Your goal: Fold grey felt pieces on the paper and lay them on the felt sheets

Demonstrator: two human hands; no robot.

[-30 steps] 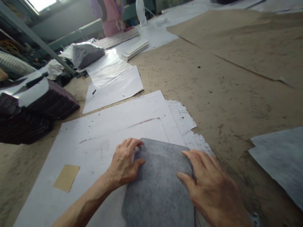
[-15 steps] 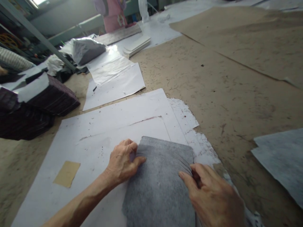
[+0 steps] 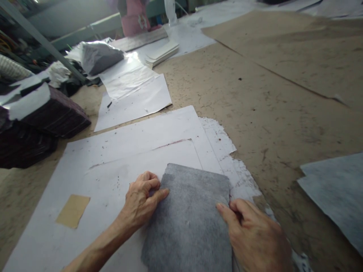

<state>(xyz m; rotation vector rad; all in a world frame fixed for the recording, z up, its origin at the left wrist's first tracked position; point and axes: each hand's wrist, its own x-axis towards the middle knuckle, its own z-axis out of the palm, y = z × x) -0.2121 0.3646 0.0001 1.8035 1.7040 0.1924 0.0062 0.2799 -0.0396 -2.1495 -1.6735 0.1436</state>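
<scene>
A grey felt-like sheet [image 3: 188,223] lies over large white paper [image 3: 113,166], its near end cut off by the bottom of the view. My left hand [image 3: 143,200] pinches the sheet's left edge, thumb on top and fingers curled beneath or beside it. On the opposite edge, my right hand [image 3: 255,234] grips with thumb above and bent fingers at the side. The sheet looks fairly smooth between both hands. What lies under it is hidden.
A tan paper square [image 3: 73,211] lies left of my forearm. Dark stacked blocks [image 3: 56,113] stand at the left. Another blue-grey sheet [image 3: 337,192] lies at the right on brown paper [image 3: 269,94]. A grey wrapped bundle [image 3: 100,56] and a person in pink [image 3: 134,19] are farther back.
The creases near my right hand have flattened out, and the sheet looks smoother. Both hands keep their hold on its edges. The whole view has shifted slightly.
</scene>
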